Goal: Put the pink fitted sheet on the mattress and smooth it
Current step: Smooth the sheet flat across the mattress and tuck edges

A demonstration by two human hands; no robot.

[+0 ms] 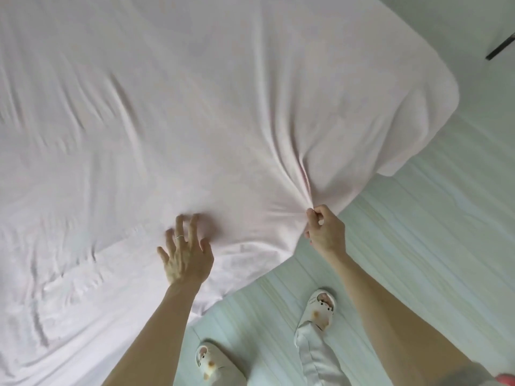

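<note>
Head view, only one. The pink fitted sheet (223,107) is spread over the whole bed top. The mattress is fully hidden under it, no bare patch showing. At the far right the cloth rounds over the bed corner, so I judge that end is already fitted.

My right grip (324,232) is clenched on a bunch of sheet right at the near bed edge, thumb and fingers pinching the fabric. Folds fan out from that pinch toward the middle, so the cloth there is taut. I hold it this way to draw slack toward the edge.

My left grip (185,254) is released and grasps nothing. The palm is down and the fingers spread flat on the sheet, just left of the pinch, with a ring (179,237) on one finger. The fingertips are blurred, so I cannot tell how hard they press. My guess is the flat hand spreads the cloth while the other grip pulls.

Below the left grip the sheet's edge hangs down the side toward the floor (418,246), and I cannot tell if it is tucked.

Creases sit at the left and lower left, well apart from both grips, so smoothing is not done.

My slippers (320,307) stand on the pale striped floor beside the bed. There is a dark strip (501,47) top right, cannot tell what it is
</note>
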